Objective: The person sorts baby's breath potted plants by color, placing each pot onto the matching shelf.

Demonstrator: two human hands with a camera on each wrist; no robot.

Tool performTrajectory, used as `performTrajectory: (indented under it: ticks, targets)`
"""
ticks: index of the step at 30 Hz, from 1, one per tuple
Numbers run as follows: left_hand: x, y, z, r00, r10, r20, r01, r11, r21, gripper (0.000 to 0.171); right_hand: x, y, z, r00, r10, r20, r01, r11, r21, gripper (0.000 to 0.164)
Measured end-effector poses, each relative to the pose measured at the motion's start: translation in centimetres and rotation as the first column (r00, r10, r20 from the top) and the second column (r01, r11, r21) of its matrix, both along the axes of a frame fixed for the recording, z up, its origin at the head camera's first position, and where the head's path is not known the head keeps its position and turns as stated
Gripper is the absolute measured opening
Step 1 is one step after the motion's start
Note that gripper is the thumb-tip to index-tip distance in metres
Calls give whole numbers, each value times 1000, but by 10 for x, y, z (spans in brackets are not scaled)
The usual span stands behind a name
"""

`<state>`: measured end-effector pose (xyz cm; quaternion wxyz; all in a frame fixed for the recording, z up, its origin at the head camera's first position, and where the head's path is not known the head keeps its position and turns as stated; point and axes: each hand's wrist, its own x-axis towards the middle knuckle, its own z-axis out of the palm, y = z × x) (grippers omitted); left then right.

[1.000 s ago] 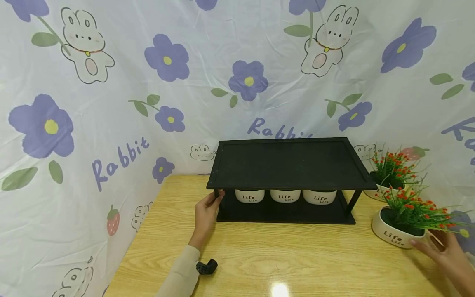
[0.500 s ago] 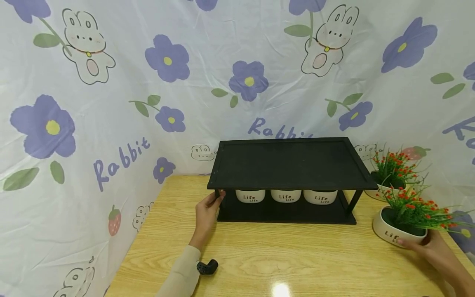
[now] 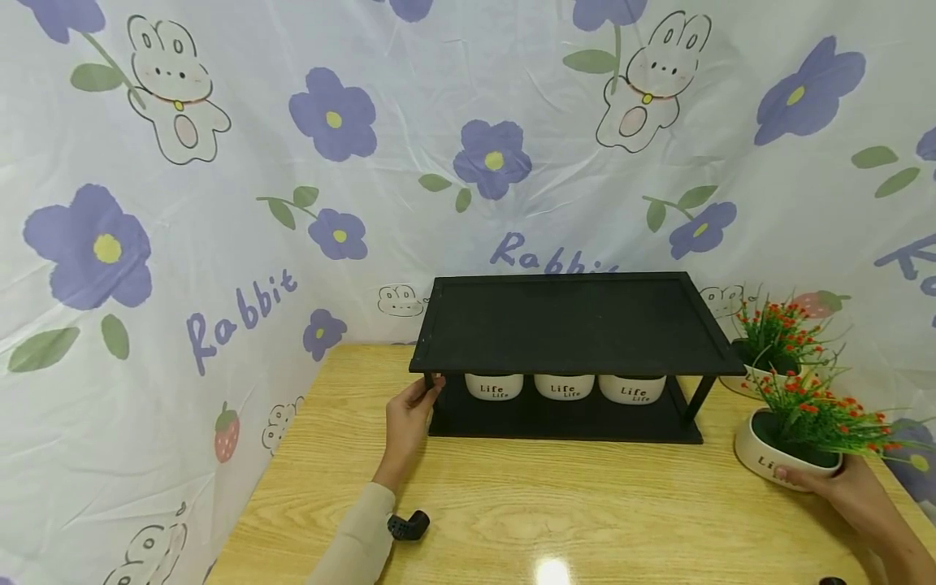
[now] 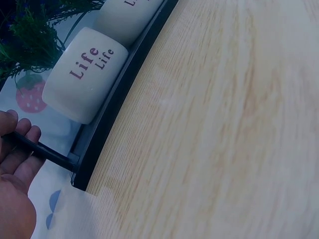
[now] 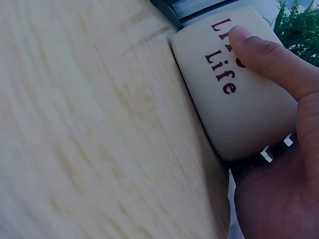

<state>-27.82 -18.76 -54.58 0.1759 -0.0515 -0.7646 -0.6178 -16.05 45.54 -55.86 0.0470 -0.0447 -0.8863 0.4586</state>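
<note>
My left hand [image 3: 406, 416] grips the front left post [image 4: 47, 153] of a black two-tier shelf [image 3: 578, 325], fingers curled round it. At the right my right hand [image 3: 851, 487] holds a cream flowerpot [image 5: 224, 94] marked "Life", its thumb lying across the lettering. Green foliage with small red flowers [image 3: 812, 410] spreads from this pot; the fingers behind it are mostly hidden. The pot's base is right at the tabletop in the right wrist view. Three similar pots [image 3: 560, 387] stand in a row on the shelf's lower board, their plants hidden by the top board in the head view.
Another pot with red flowers [image 3: 778, 333] stands behind the held one, beside the shelf's right end. A patterned cloth [image 3: 241, 203] hangs behind the wooden table [image 3: 585, 512]. A small black device [image 3: 408, 526] sits against my left sleeve [image 3: 358, 536].
My right hand has closed round the flowerpot, its thumb sliding left across the front lettering. The pot stays in nearly the same place, and my left hand still holds the post.
</note>
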Motion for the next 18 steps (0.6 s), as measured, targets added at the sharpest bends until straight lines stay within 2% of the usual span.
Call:
performTrajectory:
  ticks: [5, 12, 18]
  targets:
    - [-1, 0, 0, 1000, 4, -15, -4, 1000, 5, 24, 0, 0, -1, 1000, 13, 2, -13, 999, -30, 93]
    - [1, 1, 1, 1000, 17, 2, -17, 999, -29, 25, -2, 0, -3, 999, 35, -34, -36, 999, -34, 102]
    - [1, 1, 0, 1000, 17, 7, -17, 999, -37, 27, -3, 0, 1, 999, -27, 45, 27, 1000, -4, 103]
